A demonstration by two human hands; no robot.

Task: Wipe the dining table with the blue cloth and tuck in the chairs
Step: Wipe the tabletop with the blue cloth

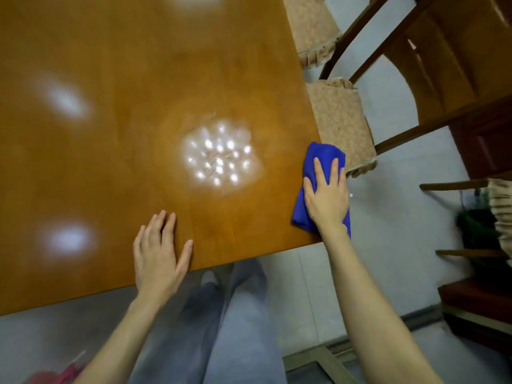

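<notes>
A glossy orange-brown dining table (124,134) fills the left and middle of the view, with lamp reflections on it. The blue cloth (318,159) lies folded at the table's near right corner, partly hanging over the edge. My right hand (327,198) presses flat on the cloth, fingers spread. My left hand (159,250) rests flat and empty on the table near its front edge. Two wooden chairs with patterned seat cushions, one near (343,126) and one farther (313,26), stand along the table's right side, their seats partly under the table.
A dark wooden cabinet (471,79) rises at the right. Below it sit a dark plant (473,231) and low dark-red furniture (476,300). The floor is pale tile. My legs in grey trousers stand at the table's front edge.
</notes>
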